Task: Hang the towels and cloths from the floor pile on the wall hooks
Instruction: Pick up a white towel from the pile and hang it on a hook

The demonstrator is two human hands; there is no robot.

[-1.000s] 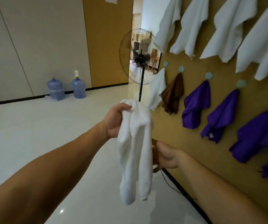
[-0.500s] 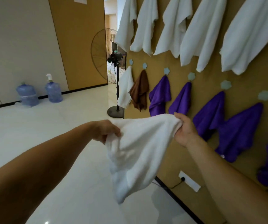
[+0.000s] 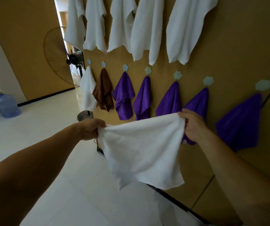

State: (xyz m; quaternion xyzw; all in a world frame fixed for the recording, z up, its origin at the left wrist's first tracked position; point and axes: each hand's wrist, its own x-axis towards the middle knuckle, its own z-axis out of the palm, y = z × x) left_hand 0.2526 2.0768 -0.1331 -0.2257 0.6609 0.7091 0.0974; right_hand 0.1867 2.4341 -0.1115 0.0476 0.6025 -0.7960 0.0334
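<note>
Both hands, left (image 3: 90,129) and right (image 3: 193,126), grip white towel (image 3: 140,149) stretched out. Wall hooks (image 3: 208,80) mostly full, this one left to hang.

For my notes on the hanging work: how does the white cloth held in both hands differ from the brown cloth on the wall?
The white terry cloth is gripped at its top corners by the left hand and right hand; the brown cloth hangs from a pale blue flower-shaped hook. The white cloth is spread wide and nearly flat; the brown cloth droops in narrow folds. Both are soft fabric.
</note>
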